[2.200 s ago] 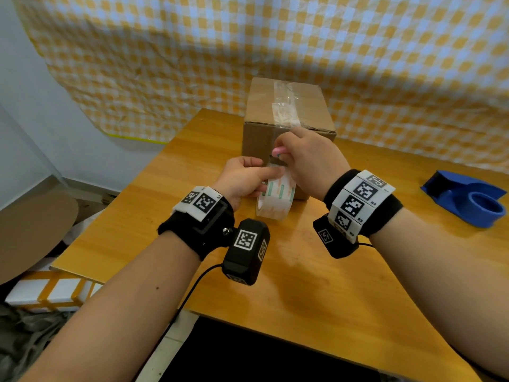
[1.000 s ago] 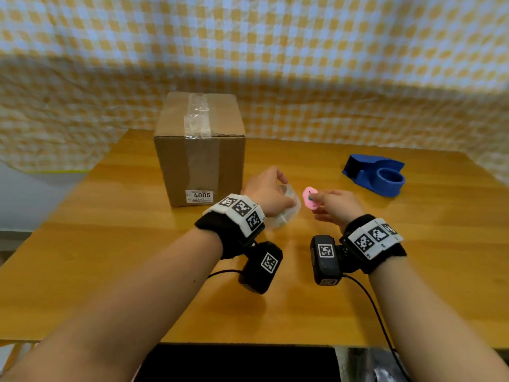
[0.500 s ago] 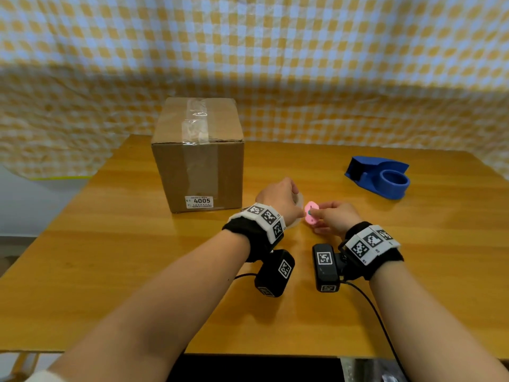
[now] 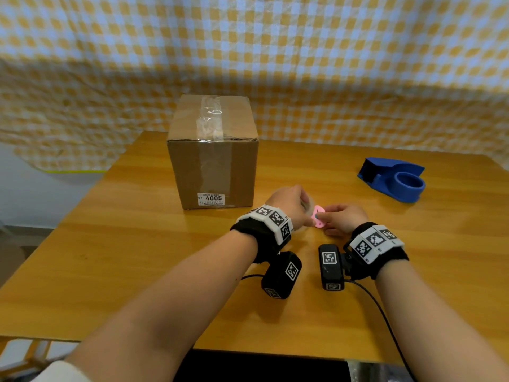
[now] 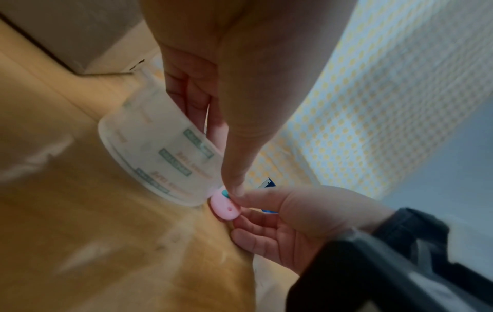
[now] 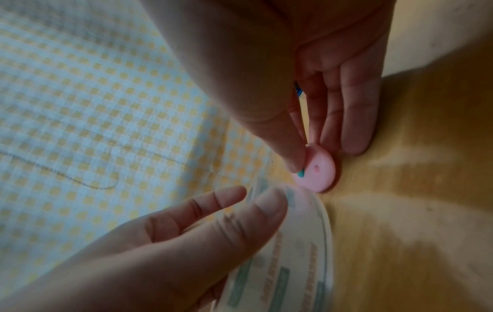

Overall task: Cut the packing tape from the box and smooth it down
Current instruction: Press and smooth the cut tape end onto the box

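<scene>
A cardboard box (image 4: 212, 161) stands on the wooden table (image 4: 137, 257), with a clear tape strip (image 4: 210, 125) running over its top and down its front. Right of the box, low over the table, my left hand (image 4: 300, 209) grips a clear tape roll (image 5: 160, 160), fingers inside its core and thumb on the outside. My right hand (image 4: 326, 219) pinches a small pink cutter (image 6: 317, 171) between thumb and fingers. The cutter (image 5: 224, 205) sits right at the edge of the roll (image 6: 293, 253). Neither hand touches the box.
A blue tape dispenser (image 4: 394, 183) sits on the table at the right rear. A yellow checked cloth (image 4: 303, 64) hangs behind the table. The table's near edge (image 4: 248, 351) lies below my forearms. Cables trail from the wrist cameras.
Both hands have come away from the box front with the roll and cutter and moved down to the table on its right. In the last second they have drawn closer together.
</scene>
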